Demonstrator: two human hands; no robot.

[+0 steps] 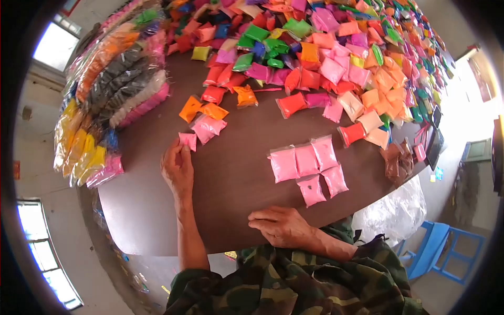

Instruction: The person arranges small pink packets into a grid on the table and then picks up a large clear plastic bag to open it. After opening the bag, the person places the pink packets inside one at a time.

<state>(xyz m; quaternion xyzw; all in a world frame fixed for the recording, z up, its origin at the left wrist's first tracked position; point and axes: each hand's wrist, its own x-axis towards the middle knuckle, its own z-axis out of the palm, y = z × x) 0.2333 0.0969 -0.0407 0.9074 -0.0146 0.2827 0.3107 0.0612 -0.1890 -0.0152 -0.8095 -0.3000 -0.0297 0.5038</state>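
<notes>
My left hand [178,165] pinches the near edge of a small pink packet [188,140] lying on the brown table. Just beyond it lie pink packets [209,127] and orange packets [214,111]. My right hand [282,226] rests near the table's front edge, palm down, with its fingers curled together; no object shows in it. Ahead of that hand, several pink packets [306,160] lie flat, close together in two rows. One packet in the nearer row [312,190] has a small dark mark.
A large heap of multicoloured packets [315,63] covers the far side of the table [231,184]. Bundled clear bags of packets [113,79] are stacked at the left. Brown packets [397,160] lie at the right edge, above a clear plastic bag [391,210] and a blue stool [433,249].
</notes>
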